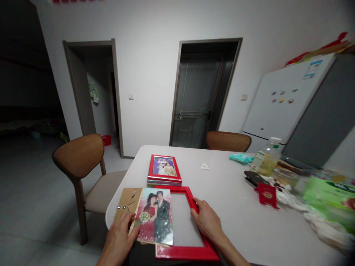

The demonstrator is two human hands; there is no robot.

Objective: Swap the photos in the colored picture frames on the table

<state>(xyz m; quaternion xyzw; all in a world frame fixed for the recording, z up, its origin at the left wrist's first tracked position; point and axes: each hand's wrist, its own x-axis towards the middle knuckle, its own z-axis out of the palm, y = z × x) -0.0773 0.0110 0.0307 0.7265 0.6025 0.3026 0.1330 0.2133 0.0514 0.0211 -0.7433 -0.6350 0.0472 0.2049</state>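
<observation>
In the head view, my left hand (119, 234) is closed at the near left edge of a brown backing board (126, 197) with metal clips. Its thumb lies at the edge of a wedding photo (158, 221) of a couple, which overlaps the board. The photo covers the left part of a red picture frame (184, 253), whose opening shows the white tabletop. My right hand (206, 220) grips the right side of this frame. Just beyond lies a stack of framed pictures, topped by a red-framed photo (165, 168).
The white table (222, 192) has a crumpled tissue (205, 166) on it. At right are a plastic bottle (266, 157), a dark phone-like object (253, 179), a red packet (267, 195) and a green package (330, 199). Wooden chairs (80, 155) stand left and behind.
</observation>
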